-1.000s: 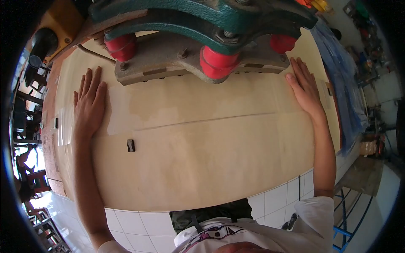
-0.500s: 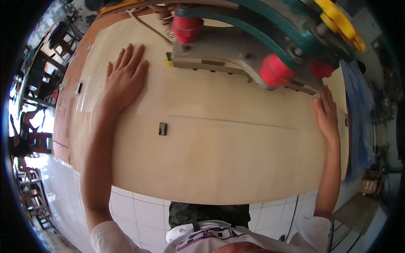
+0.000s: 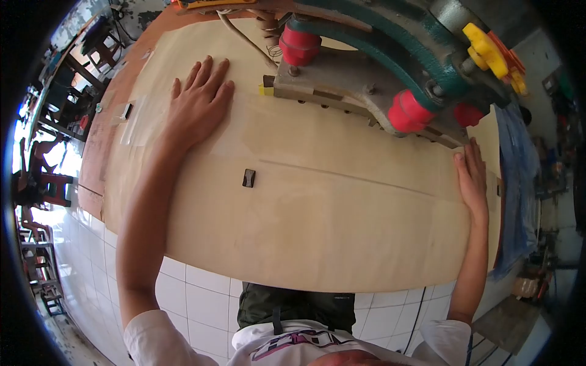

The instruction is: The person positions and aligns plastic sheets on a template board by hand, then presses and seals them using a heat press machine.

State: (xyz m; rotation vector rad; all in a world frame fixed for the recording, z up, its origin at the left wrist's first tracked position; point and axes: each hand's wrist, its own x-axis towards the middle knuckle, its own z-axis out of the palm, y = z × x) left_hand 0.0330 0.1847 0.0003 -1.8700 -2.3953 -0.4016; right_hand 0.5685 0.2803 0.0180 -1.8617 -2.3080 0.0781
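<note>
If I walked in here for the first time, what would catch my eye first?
Probably the dark green metal machine frame with bright red rounded mounts, looming over the far side of a broad, pale tan sheet. Then the person's bare left hand and bare right hand, resting toward opposite sides of that sheet. A small, dark rectangular block lies on it, left of the middle.

Smooth and mostly matt, the broad pale-tan sheet [image 3: 342, 238] shows a faint sheen near its middle, paper or plastic too close to call, while clear plastic strips [image 3: 135, 125] flash glossy over at the left! Up top, the curved dark-green painted metal arm [image 3: 400, 67] looks rough and pebbly above a dull, grimy grey metal plate [image 3: 342, 76], the red cylindrical mounts [image 3: 410, 111] smooth and satiny; below, glossy white floor tiles [image 3: 204, 299] gleam beside matt dark-green cloth trousers [image 3: 299, 308].
</note>
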